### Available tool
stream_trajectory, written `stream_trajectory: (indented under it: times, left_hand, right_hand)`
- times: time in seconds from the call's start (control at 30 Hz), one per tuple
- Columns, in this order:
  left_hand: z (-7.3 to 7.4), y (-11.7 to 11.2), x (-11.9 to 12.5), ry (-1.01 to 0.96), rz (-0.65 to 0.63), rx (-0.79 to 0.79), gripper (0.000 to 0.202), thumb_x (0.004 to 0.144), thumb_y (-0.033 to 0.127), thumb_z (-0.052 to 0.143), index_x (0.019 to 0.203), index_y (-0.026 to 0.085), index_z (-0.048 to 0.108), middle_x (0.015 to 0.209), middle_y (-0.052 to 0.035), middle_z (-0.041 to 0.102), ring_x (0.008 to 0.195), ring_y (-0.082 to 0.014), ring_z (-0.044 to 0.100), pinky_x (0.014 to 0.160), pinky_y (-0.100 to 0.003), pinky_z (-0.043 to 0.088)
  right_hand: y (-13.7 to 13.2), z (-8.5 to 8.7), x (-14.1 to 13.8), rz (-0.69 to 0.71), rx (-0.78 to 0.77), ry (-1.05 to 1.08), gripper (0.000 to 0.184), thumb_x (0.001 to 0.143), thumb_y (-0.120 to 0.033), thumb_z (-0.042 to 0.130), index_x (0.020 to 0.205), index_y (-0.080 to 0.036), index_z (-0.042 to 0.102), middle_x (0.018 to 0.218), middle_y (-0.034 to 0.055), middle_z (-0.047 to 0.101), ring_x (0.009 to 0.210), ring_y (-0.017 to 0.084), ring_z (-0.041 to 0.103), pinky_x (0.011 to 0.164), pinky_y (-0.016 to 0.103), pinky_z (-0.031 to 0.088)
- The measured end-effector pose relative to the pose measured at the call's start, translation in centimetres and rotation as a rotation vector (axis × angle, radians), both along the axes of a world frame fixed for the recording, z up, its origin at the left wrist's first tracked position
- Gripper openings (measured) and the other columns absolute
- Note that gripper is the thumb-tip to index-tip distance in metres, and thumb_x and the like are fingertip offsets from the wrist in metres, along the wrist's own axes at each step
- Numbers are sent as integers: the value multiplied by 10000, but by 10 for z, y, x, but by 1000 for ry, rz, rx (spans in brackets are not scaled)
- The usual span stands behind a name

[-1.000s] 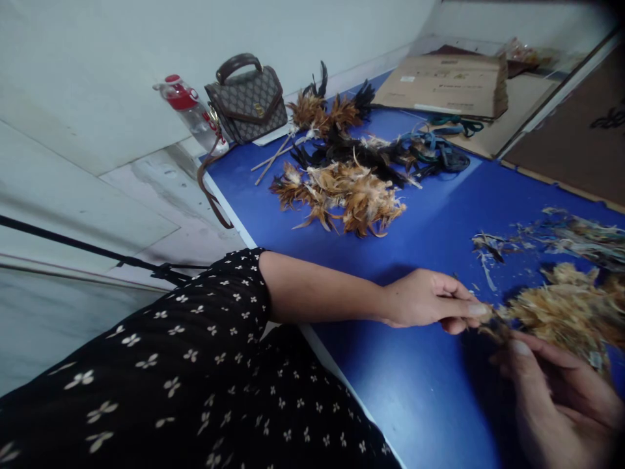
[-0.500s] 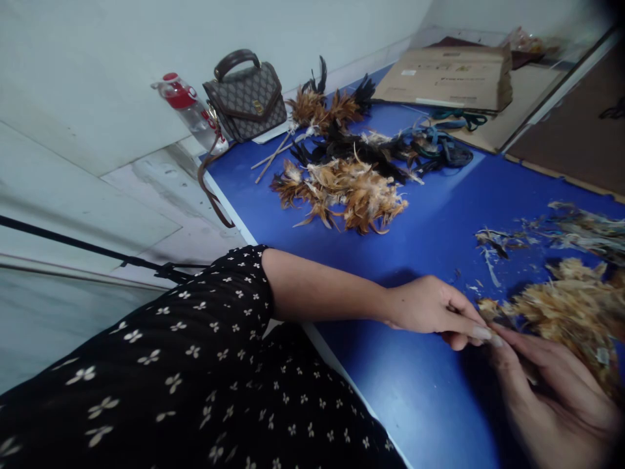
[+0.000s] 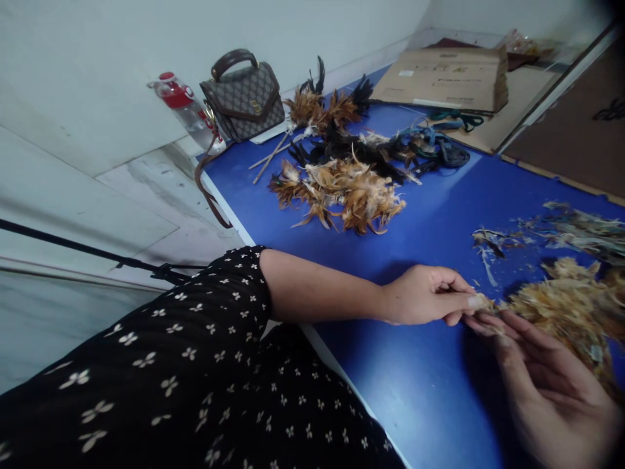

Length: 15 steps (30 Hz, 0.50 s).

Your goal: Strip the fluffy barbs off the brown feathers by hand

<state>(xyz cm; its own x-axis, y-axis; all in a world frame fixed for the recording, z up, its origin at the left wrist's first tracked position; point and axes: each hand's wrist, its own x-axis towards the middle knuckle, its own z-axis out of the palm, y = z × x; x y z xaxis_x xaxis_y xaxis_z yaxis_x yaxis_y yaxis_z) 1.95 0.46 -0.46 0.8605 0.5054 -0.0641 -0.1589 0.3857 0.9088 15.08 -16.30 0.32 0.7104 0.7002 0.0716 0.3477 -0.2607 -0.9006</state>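
My left hand (image 3: 432, 294) rests on the blue table (image 3: 415, 384) and pinches the end of a tan feather bundle (image 3: 566, 312) between thumb and forefinger. My right hand (image 3: 547, 384) lies palm up at the lower right, its fingers stretched under the same bundle and touching its tip. The bundle spreads toward the right edge of the view. My left arm wears a black sleeve with small white flowers (image 3: 195, 365).
A heap of brown and black feathers (image 3: 342, 185) with thin sticks lies further back. Behind it stand a brown handbag (image 3: 243, 96) and a red-capped bottle (image 3: 183, 107). Cardboard sheets (image 3: 446, 78) and blue cords (image 3: 434, 146) sit at the far end. Feather scraps (image 3: 561, 228) litter the right side.
My left hand has stayed pinched on the bundle's end. My right hand's fingers have slid forward and stretched out under the feathers, and the view has shifted slightly.
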Motion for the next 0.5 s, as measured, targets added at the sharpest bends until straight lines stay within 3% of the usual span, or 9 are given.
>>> stream_trajectory:
  times: [0.17, 0.23, 0.33, 0.5]
  left_hand:
    - [-5, -2, 1, 22, -59, -32, 486, 773, 531, 936, 972, 169, 680, 649, 64, 656, 633, -85, 568, 719, -315, 435]
    - [-8, -4, 1, 28, -92, -58, 484, 766, 510, 951, 977, 169, 680, 651, 62, 668, 633, -87, 583, 731, -316, 452]
    - [-12, -5, 1, 11, -129, -75, 448, 790, 480, 944, 993, 164, 700, 666, 58, 683, 634, -86, 597, 746, -316, 468]
    - [-15, -4, 3, -33, -169, -103, 397, 870, 464, 887, 1066, 145, 757, 740, 32, 715, 666, -84, 609, 776, -322, 477]
  right_hand:
    - [0, -9, 3, -91, 66, -23, 538, 813, -604, 888, 1207, -240, 846, 1099, 97, 858, 933, 269, 839, 1039, 431, 670]
    - [-2, -12, 5, -85, 73, 1, 515, 807, -597, 896, 1179, -244, 848, 1096, 94, 856, 945, 269, 838, 1068, 449, 655]
    - [-4, -12, 7, -84, 79, 52, 497, 806, -581, 904, 1166, -244, 846, 1074, 86, 855, 919, 237, 834, 1010, 378, 671]
    - [-3, -8, 10, -68, 33, 87, 613, 735, -589, 948, 1241, -257, 848, 1033, 73, 848, 767, 180, 805, 687, 190, 654]
